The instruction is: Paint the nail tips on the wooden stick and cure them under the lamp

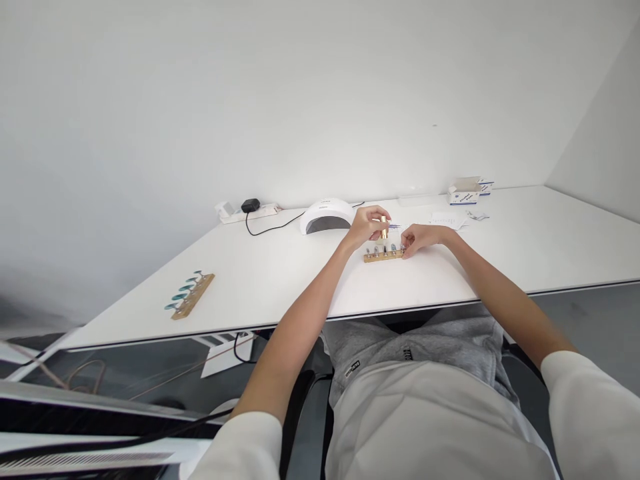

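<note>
My left hand (367, 228) has its fingers closed around the gold cap of a nail polish brush (384, 228). The cap is held upright, with the brush pointing down at the middle of a wooden nail-tip stand (379, 258). Several small nail tips stand in a row on this strip; whether the bristles touch one is too small to tell. At the strip's right end, my right hand (419, 237) pinches the end of the stand, its fingertips partly hiding the last nail tip.
A second wooden stand (194, 297) with teal nail tips lies at the table's left. Behind my left hand is a white nail lamp (327, 215). A power strip (253, 213) with a black adapter (251, 205) sits near the wall. Small boxes (464, 193) and papers (447, 220) lie back right.
</note>
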Demonstrator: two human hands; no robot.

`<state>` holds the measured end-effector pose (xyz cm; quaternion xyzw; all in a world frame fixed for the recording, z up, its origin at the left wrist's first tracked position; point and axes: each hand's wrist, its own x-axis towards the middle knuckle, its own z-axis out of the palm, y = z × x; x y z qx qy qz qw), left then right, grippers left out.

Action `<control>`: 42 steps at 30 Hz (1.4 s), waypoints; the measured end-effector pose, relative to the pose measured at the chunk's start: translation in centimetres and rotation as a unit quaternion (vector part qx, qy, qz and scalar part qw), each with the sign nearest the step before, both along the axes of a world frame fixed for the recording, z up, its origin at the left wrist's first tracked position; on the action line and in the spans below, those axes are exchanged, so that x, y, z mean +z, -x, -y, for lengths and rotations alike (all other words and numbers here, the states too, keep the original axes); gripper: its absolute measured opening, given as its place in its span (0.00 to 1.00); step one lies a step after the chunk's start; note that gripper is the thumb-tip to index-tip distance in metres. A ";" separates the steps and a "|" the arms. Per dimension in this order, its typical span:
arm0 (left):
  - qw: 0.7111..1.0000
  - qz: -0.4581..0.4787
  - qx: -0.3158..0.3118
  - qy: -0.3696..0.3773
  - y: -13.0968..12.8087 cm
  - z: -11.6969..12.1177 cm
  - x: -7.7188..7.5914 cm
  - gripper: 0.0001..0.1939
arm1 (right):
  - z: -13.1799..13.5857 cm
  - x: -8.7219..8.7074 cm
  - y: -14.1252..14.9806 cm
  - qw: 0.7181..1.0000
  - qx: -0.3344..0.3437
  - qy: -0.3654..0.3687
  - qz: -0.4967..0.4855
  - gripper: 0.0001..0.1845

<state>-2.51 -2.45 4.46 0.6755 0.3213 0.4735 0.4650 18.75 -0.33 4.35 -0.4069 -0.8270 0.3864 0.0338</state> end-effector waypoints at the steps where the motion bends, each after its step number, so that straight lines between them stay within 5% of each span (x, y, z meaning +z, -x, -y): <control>1: 1.000 0.000 -0.001 0.000 0.0 0.0 0.0 0.10 | 0.0 0.0 0.0 1.000 0.000 0.000 0.000 0.25; 42: 0.996 0.040 0.070 -0.046 0.3 -0.7 -0.3 0.07 | 0.3 0.2 0.1 1.000 -0.007 0.004 0.005 0.24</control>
